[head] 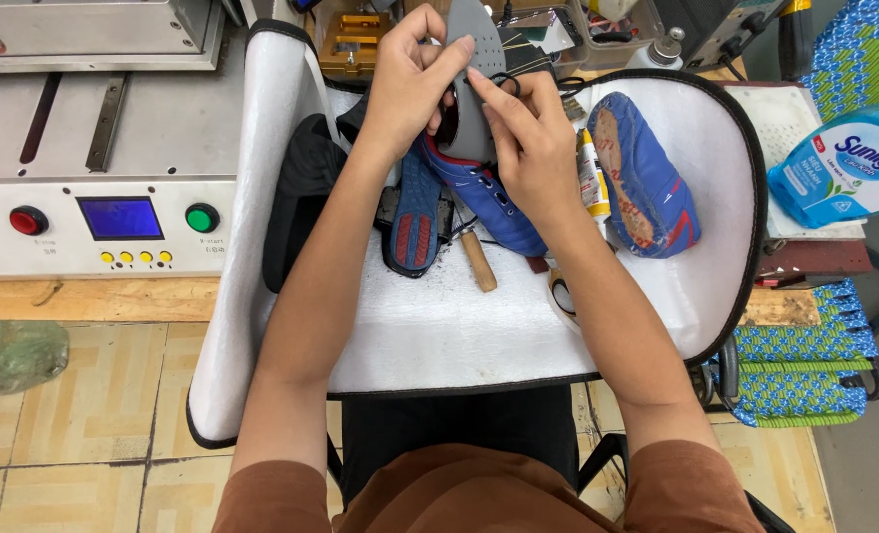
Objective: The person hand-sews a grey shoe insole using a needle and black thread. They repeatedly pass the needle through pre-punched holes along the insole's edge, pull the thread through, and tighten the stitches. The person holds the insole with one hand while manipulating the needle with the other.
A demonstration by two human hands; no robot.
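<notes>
My left hand (410,84) and my right hand (528,138) both hold a grey insole (474,54), tilted upright above a blue sports shoe (489,202). The left hand's fingers wrap over the insole's upper left edge; the right hand's fingertips pinch its right edge. A blue insole with red grip patches (415,212) lies under my left forearm. The second blue shoe (647,178) lies sole-up to the right, on a white padded lap board (459,336).
A wooden-handled tool (477,259) and a small yellow tube (589,176) lie on the board. A black cloth (296,197) sits at the left. A grey machine with red and green buttons (114,217) stands to the left. A blue detergent bottle (839,168) lies at the right.
</notes>
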